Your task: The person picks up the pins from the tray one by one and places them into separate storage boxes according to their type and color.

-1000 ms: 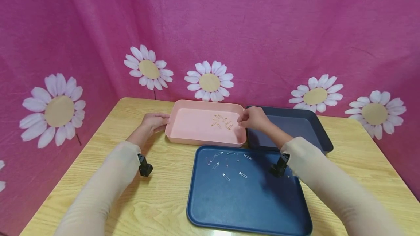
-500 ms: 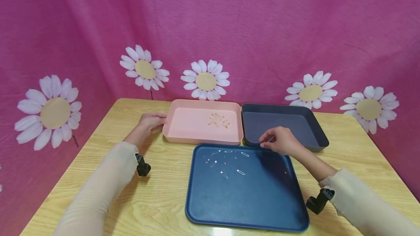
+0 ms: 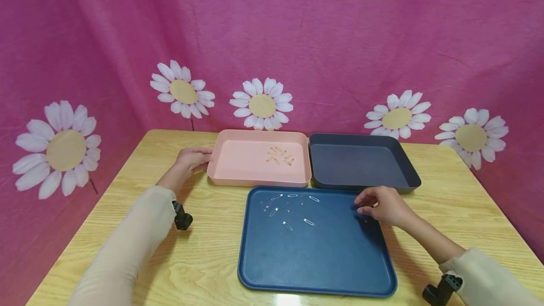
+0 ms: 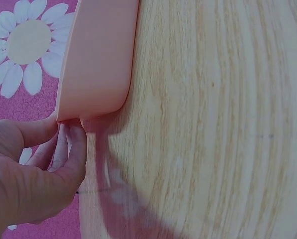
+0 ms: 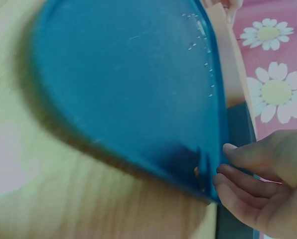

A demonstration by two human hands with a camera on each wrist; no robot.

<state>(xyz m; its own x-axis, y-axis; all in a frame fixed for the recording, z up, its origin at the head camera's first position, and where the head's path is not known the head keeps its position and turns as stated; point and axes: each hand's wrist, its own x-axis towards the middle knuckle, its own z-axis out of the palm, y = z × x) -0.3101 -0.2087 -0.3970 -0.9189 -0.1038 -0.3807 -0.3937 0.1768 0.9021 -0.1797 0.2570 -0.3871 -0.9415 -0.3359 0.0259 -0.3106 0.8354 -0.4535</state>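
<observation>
My left hand [image 3: 192, 160] pinches the left edge of a pink tray [image 3: 238, 181]; in the left wrist view, thumb and fingers [image 4: 74, 134] meet at its rim. Gold safety pins [image 3: 277, 160] lie in a cluster on the right side of that tray. Over the far right corner of a flat blue tray [image 3: 314, 263] hovers my right hand [image 3: 384, 207], fingers loosely bent with nothing visible between them. Just below its fingertips lies a small gold piece [image 5: 196, 172] on the blue tray. Several silver safety pins [image 3: 309, 222] are spread over that tray's far left part.
A dark grey tray [image 3: 354, 162] stands right of the pink one, behind the blue tray. All three rest on a wooden table [image 3: 204, 249]. A pink cloth [image 3: 323, 51] printed with daisies hangs behind and to the left.
My right hand has moved from the pink tray's right edge, past the dark grey tray, to the blue tray's far right corner. The left hand stays at the pink tray.
</observation>
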